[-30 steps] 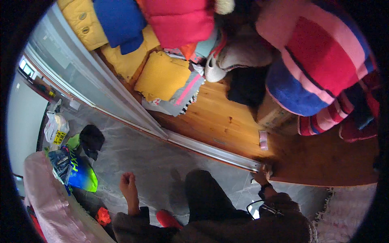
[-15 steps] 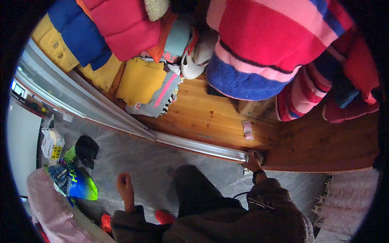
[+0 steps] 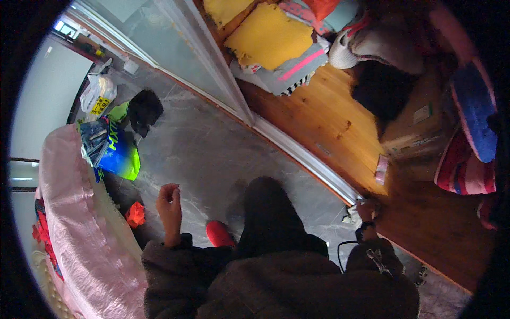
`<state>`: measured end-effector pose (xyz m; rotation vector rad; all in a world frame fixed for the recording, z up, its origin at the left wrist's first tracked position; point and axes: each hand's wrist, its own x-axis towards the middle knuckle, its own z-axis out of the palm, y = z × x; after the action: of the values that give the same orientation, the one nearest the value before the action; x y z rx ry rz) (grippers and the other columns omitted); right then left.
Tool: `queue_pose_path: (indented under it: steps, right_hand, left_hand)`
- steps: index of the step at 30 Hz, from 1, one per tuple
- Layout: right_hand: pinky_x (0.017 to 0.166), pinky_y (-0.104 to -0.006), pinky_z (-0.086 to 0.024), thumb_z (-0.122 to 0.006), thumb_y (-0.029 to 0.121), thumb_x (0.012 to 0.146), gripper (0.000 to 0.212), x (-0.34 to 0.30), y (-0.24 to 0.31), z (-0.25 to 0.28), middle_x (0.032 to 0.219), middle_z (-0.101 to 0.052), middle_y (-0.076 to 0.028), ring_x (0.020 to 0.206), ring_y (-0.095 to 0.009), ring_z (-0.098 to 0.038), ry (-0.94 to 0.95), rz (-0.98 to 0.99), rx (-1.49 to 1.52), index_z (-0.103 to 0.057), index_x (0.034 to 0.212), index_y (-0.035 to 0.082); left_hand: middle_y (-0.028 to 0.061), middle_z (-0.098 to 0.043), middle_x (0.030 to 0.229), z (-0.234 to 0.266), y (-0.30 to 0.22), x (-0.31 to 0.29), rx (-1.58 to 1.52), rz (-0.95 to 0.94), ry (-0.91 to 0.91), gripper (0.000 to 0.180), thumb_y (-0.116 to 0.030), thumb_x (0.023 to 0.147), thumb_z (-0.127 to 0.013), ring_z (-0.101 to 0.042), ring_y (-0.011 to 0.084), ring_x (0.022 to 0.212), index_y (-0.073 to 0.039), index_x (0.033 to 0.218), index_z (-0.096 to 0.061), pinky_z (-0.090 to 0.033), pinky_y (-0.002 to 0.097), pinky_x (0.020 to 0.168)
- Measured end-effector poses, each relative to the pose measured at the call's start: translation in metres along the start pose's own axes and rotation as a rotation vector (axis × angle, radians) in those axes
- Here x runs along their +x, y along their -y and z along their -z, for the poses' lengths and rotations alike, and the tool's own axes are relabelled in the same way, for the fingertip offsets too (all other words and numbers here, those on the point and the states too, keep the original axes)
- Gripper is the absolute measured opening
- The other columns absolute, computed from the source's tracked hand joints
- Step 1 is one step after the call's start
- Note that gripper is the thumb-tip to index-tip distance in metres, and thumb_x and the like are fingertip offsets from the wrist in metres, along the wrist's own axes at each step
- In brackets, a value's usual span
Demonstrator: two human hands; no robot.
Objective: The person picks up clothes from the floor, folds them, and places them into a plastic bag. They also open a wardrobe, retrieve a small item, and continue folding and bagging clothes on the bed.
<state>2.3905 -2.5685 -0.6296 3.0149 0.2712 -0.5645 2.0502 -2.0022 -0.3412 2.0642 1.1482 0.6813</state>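
1 white track (image 3: 308,162) divides grey floor (image 3: 202,143) from wooden boards (image 3: 340,127).

The bare right hand (image 3: 365,209) touches crumpled whitish cloth (image 3: 351,216) at the brown wooden closet floor's front edge (image 3: 421,255).

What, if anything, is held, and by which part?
The left hand appears empty; the right hand seems to hold a pale cloth-like bundle, which part cannot be told.
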Motion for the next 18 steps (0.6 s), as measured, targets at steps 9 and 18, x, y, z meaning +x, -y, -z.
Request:
queue_pose_path:
  steps: [9,18]
  right_hand:
    - [0.102,-0.0501,-0.040,-0.069,0.033,0.075,0.086,-0.014,0.012,0.011,0.134,-0.045,-0.032,0.123,-0.046,-0.046,0.028,-0.079,0.363,-0.029,0.143,-0.002]
    - [0.105,-0.0473,-0.039,-0.072,0.027,0.069,0.100,-0.019,0.057,0.040,0.139,-0.041,-0.032,0.128,-0.045,-0.042,0.159,0.203,0.514,-0.019,0.150,0.000]
  left_hand:
    - [0.0109,-0.068,0.099,-0.075,-0.047,-0.012,-0.013,-0.066,0.637,0.023,-0.007,0.085,-0.065,-0.065,0.0239,0.089,-0.005,0.107,-0.066,-0.050,0.0354,0.078]
    - [0.0180,-0.064,0.112,-0.231,-0.097,-0.108,-0.322,-0.592,1.490,0.030,-0.022,0.092,-0.059,-0.059,0.0367,0.109,-0.004,0.115,-0.062,-0.045,0.0435,0.097]
